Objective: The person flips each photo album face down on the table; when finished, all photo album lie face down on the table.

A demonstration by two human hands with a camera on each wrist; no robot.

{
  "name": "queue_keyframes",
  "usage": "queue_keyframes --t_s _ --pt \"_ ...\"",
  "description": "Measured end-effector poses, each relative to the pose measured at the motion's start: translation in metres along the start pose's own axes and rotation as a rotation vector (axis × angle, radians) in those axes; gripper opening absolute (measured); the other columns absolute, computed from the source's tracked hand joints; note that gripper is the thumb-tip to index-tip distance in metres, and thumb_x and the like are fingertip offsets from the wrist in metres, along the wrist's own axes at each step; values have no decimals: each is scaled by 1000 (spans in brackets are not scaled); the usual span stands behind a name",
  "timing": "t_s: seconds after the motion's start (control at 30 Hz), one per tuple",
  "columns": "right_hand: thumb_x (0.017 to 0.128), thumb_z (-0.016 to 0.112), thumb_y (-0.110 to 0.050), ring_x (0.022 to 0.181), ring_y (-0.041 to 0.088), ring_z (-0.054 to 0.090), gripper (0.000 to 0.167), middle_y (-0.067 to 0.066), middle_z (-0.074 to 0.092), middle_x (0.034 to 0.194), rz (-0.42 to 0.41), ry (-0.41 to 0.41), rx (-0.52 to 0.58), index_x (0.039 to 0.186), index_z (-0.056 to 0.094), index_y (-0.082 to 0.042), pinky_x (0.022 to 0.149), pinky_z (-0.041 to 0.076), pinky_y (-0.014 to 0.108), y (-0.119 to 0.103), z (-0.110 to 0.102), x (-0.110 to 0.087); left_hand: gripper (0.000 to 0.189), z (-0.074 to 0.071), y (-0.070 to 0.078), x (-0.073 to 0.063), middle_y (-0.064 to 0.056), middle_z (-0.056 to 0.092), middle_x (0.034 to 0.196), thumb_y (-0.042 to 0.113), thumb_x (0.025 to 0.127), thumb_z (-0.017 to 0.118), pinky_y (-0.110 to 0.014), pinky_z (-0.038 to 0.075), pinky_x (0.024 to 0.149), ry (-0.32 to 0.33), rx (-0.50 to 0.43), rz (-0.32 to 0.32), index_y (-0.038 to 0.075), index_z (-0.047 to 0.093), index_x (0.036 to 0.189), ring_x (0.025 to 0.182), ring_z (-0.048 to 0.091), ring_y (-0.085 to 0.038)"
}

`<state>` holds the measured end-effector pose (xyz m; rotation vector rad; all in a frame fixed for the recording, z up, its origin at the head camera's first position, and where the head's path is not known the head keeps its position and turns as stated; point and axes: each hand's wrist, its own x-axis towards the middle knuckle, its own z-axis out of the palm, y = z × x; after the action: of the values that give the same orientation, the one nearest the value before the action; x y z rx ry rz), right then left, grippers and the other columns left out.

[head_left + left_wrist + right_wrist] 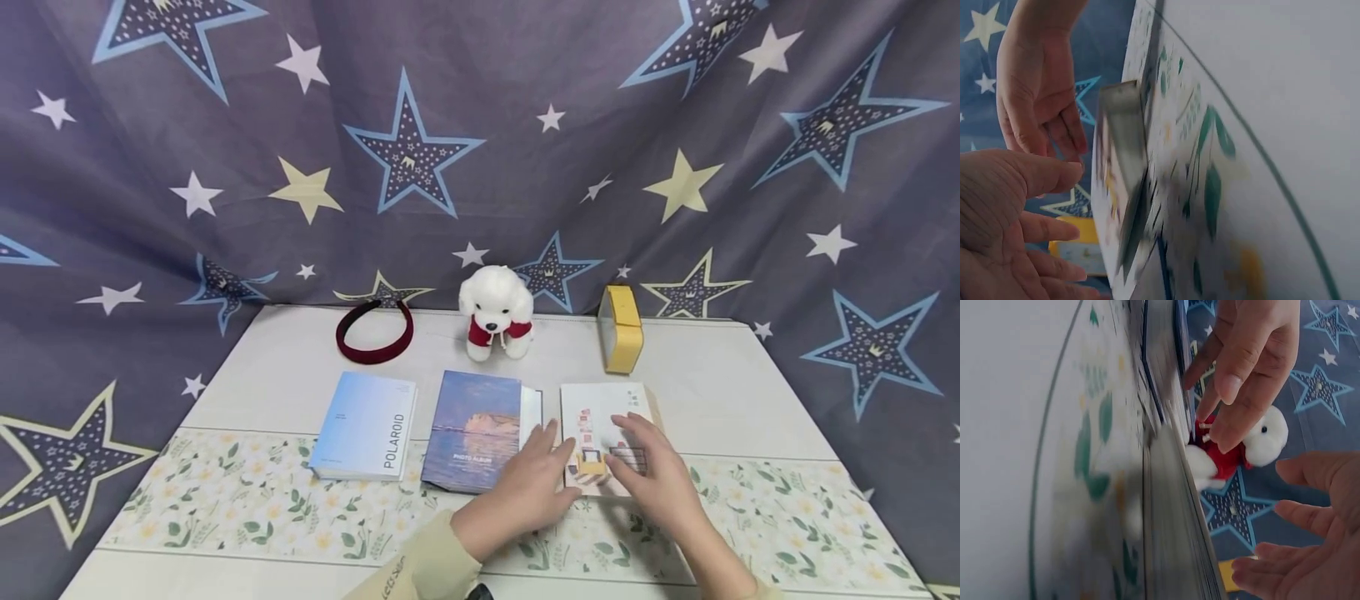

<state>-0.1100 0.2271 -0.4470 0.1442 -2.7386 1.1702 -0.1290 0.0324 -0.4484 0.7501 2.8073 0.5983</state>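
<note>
A white photo album (600, 404) with a small yellow chair picture lies at the right end of a row of albums. Over its lower left edge is my left hand (528, 483), fingers spread and fairly straight. My right hand (660, 475) hovers above the right part of the same cover, fingers loosely bent, holding nothing. Both wrist views show the fingers apart from each other, with the white album's side (1124, 119) beside them. A blue photo album (468, 429) with a seaside cliff lies just left of my left hand.
Farther left lies a pale blue POLAROID album (367, 425). Behind the row are a dark red headband (375, 357), a white toy dog (495, 292) in red and a yellow box-like object (624, 329). A star-patterned cloth (525, 183) hangs behind the table.
</note>
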Motion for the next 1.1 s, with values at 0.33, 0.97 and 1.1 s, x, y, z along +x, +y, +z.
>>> queue_keyframes --t_s 0.33,0.97,1.1 --pt "87 73 -10 122 40 55 46 20 49 142 -57 -95 136 130 59 -4 99 45 49 -18 32 3 68 -16 -43 -26 -29 25 154 35 89 69 -64 16 112 167 59 -45 3 45 145 143 17 -46" --pt "91 70 -17 124 54 45 48 37 14 153 108 -278 389 135 55 -4 97 46 51 -49 69 3 97 -17 -86 -48 -29 4 158 66 81 64 -73 3 107 149 -20 -162 11 30 154 144 -8 -46" --pt "91 68 -18 128 53 42 51 32 17 155 199 -279 455 138 53 -6 98 45 54 -55 69 5 98 -17 -91 -50 -30 2 158 67 81 63 -73 5 107 160 -52 -151 10 30 154 144 -8 -48"
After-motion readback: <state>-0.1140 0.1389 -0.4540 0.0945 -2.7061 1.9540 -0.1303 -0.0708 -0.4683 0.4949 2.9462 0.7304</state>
